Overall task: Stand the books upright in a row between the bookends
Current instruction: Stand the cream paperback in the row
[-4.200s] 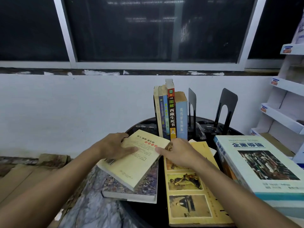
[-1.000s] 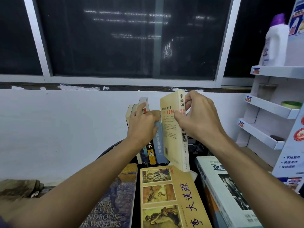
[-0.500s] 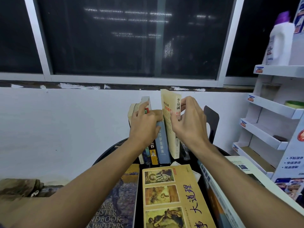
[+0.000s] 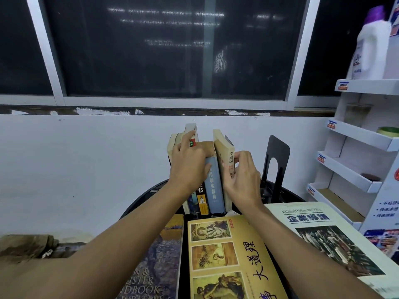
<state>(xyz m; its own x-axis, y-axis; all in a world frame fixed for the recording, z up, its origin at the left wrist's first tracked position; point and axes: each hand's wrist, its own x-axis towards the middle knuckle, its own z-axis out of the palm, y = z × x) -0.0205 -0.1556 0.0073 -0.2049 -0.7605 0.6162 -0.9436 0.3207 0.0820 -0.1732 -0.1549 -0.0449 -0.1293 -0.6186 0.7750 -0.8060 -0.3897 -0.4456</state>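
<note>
- cream paperback [image 4: 224, 160] stands upright at twelve o'clock on the round black table [image 4: 138, 203], its cover against the blue book [image 4: 213, 190] at the right end of the standing row [image 4: 200, 199].
- a second ago it hung tilted in the air above the flat books; now its foot looks level with its neighbours', so this book appears all but placed.
- the right hand [image 4: 241, 178] pinches the paperback, thumb on the spine side and fingers [image 4: 237, 156] behind the far cover.
- the left hand [image 4: 187, 167] lies against the spines of the row, fingers spread and pressing, not wrapped round any one book; it seems to brace the row against tipping.
- one black bookend [image 4: 278, 152] stands apart at one o'clock of the row; a dark edge [image 4: 229, 140] peeks from behind the paperback, likely the other, though mostly hidden.
- three books lie flat nearer the person: a yellow book [image 4: 226, 255] at six o'clock, a dark handbook [image 4: 162, 262] at seven, a white textbook [image 4: 323, 231] at four.
- judged from this, the row is one book longer and roughly past halfway; the far bookend will probably need closing in once the rest stand.
</note>
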